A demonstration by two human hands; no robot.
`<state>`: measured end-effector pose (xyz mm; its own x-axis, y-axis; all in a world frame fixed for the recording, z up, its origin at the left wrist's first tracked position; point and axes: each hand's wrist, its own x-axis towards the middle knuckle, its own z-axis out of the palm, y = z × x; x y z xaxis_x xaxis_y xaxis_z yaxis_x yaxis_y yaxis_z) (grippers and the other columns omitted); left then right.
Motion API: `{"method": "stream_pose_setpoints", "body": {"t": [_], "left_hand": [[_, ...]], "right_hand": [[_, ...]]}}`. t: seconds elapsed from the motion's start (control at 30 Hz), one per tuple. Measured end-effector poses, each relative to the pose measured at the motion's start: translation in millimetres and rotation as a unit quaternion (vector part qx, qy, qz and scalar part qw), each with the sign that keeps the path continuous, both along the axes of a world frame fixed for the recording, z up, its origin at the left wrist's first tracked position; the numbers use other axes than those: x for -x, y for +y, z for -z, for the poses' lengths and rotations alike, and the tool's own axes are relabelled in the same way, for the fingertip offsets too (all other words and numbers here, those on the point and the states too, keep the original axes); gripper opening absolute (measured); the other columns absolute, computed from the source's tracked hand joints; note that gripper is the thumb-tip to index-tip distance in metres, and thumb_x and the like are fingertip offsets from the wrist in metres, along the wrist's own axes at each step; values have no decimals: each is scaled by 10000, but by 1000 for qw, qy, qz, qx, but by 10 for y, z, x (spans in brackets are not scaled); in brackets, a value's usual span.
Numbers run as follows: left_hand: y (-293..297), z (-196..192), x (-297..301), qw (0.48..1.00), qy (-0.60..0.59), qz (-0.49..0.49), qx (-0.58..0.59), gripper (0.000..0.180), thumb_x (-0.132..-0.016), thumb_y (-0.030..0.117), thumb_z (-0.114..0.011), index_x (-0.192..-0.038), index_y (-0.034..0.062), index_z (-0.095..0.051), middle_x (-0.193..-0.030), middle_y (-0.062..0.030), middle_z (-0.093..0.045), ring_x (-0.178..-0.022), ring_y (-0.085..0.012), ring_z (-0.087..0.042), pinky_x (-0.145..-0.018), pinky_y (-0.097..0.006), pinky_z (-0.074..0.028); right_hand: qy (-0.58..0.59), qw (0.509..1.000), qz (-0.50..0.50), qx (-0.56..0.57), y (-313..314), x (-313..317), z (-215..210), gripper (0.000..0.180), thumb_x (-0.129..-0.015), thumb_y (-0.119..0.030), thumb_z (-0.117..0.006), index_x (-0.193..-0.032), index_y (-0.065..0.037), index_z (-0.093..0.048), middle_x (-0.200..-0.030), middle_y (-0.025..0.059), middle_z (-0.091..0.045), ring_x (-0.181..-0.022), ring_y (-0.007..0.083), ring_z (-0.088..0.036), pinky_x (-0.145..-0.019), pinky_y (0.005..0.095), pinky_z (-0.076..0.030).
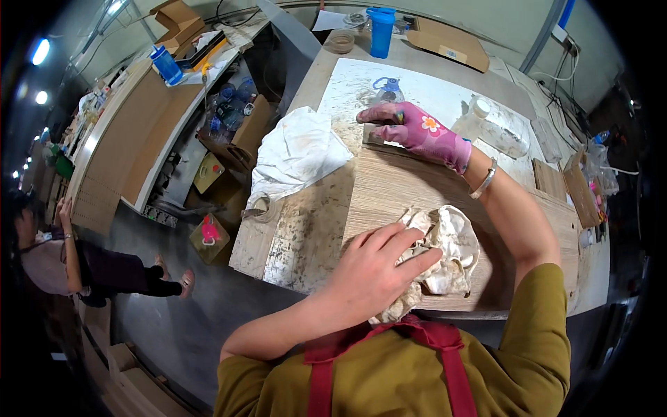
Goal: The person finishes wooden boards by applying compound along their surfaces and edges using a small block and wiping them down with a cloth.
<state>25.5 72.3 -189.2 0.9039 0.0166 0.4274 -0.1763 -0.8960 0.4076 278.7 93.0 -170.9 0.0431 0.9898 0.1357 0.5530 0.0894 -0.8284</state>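
A wood-grain board (382, 187) lies on the worktable in front of me. My left hand (375, 267), bare, presses onto a crumpled, stained white rag (451, 254) near the board's near edge, its fingers bent over the cloth. My right hand (424, 135) wears a pink and purple glove with a flower on the back. Its thumb and fingers close around a small greyish piece (372, 137) at the board's far left corner; the hand hides most of that piece, so its kind is unclear.
A white cloth (299, 153) and a tape roll (261, 208) lie left of the board. Beyond it are a clear jug (495, 128), a blue-handled clear bottle (389, 90), a blue cup (381, 35) and flat cardboard (450, 43). Another person (62, 257) is at far left.
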Motion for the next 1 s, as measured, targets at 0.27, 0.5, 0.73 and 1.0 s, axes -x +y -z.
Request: {"method": "stream_pose_setpoints", "body": {"t": [0.27,0.5,0.73,1.0], "left_hand": [[-27,-132,-4,998,56,11,21,521,-677,67,-679,-1186,139,-590,-1202,-94,-542,-1137,-309,-506,-937,-419,-406],[-104,-155,-35,991,78,-64,90,428,-723,66,-638,-1148,41,-593,-1181,-149,-558,-1112,-333,-512,-967,-397,-386],[-71,-27,-41,964,84,-142,207,367,-815,48,-574,-1175,-12,-537,-1161,-124,-551,-1097,-238,-509,-971,-328,-361],[-169,-155,-120,895,88,-208,385,427,-865,101,-572,-1269,-10,-490,-1161,-87,-559,-1059,-157,-511,-950,-283,-376]], "right_hand": [[-55,998,-22,-5,-497,-293,-67,349,-810,-82,-579,-1147,3,-603,-1116,160,-632,-1069,262,-588,-941,333,-445],[-77,996,7,33,-1535,-877,-117,320,-842,-127,-608,-1146,-29,-618,-1149,129,-629,-1078,244,-581,-948,340,-442],[-60,995,57,59,-2798,-1595,-142,330,-816,-47,-611,-1145,-54,-641,-1130,97,-640,-1069,220,-576,-945,318,-444],[-64,987,131,61,-4091,-2178,-177,342,-800,-40,-626,-1142,-36,-639,-1140,95,-633,-1070,211,-568,-942,320,-446]]}}
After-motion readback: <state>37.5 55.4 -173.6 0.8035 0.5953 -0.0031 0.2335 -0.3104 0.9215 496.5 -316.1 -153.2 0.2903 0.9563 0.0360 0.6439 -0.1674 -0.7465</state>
